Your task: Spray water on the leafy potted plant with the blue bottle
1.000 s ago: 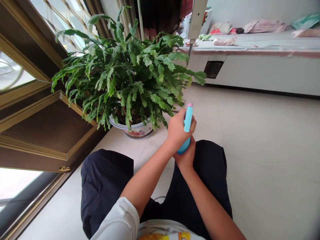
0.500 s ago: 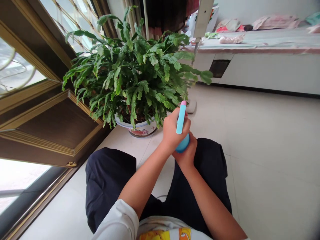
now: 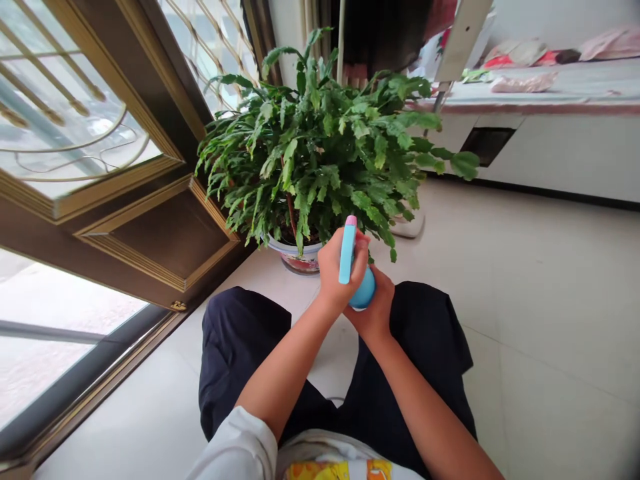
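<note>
A light blue spray bottle with a small pink tip sits in both of my hands above my lap. My left hand wraps around its upper part and head. My right hand cups its round blue base from below. The bottle's pink tip points up toward a bushy green potted plant, whose white patterned pot stands on the tiled floor just beyond my knees. The lowest leaves hang right above the bottle.
A brown framed door with glass and metal grille runs along the left. A low white platform with bedding and bags crosses the back right. A white pole rises behind the plant. Pale tiles stretch to the right.
The view has swung left, so plant and hands sit further right in the picture. The bottle has turned more upright and come closer under the leaves; both hands keep their hold.
</note>
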Demonstrator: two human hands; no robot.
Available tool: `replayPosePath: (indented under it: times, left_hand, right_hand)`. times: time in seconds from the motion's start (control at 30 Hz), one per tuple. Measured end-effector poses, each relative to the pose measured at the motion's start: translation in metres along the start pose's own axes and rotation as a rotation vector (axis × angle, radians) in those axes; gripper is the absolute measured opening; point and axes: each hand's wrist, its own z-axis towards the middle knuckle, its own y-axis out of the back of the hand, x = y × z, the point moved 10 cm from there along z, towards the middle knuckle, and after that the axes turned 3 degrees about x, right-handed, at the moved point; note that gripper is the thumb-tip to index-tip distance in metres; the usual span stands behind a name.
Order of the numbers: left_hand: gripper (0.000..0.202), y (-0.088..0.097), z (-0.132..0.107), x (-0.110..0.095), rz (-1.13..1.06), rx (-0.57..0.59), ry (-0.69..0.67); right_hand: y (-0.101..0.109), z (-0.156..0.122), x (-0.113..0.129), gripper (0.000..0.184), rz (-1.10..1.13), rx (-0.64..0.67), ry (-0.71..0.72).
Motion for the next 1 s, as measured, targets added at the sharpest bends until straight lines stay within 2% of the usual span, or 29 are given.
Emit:
replayPosePath:
  times: [0.1,0.23,0.43,0.53,0.63,0.77,0.9,1.0]
  left_hand:
    - [0.013,0.016,-0.004,0.002,0.044,-0.045,-0.022]
    - [0.016,0.035,-0.011,0.007,0.043,-0.108,-0.005]
    - [0.019,0.054,-0.033,0.008,-0.046,-0.193,-0.074]
    - [0.022,0.062,-0.043,0.016,-0.089,-0.239,-0.006]
    - [0.019,0.072,-0.048,0.019,-0.019,-0.283,0.052]
    - [0.02,0.079,-0.052,0.028,0.024,-0.269,0.099]
    - [0.022,0.086,-0.066,0.046,-0.004,-0.296,0.173]
    - [0.021,0.09,-0.076,0.049,0.008,-0.306,0.175]
  right_hand:
    - [-0.002,0.002,0.014,0.081,-0.02,-0.054,0.093]
    - [-0.015,0.004,0.02,0.078,-0.019,-0.019,0.124]
    - [-0.026,0.001,0.025,0.074,0.008,0.023,0.175]
    - [-0.029,-0.003,0.031,0.075,0.014,0.051,0.204]
    - [-0.037,-0.009,0.034,0.078,0.035,0.11,0.188]
    - [-0.042,-0.017,0.04,0.08,0.059,0.143,0.178]
    - [-0.048,-0.025,0.043,0.079,0.065,0.194,0.198]
    - [-0.055,-0.031,0.042,0.078,0.096,0.228,0.188]
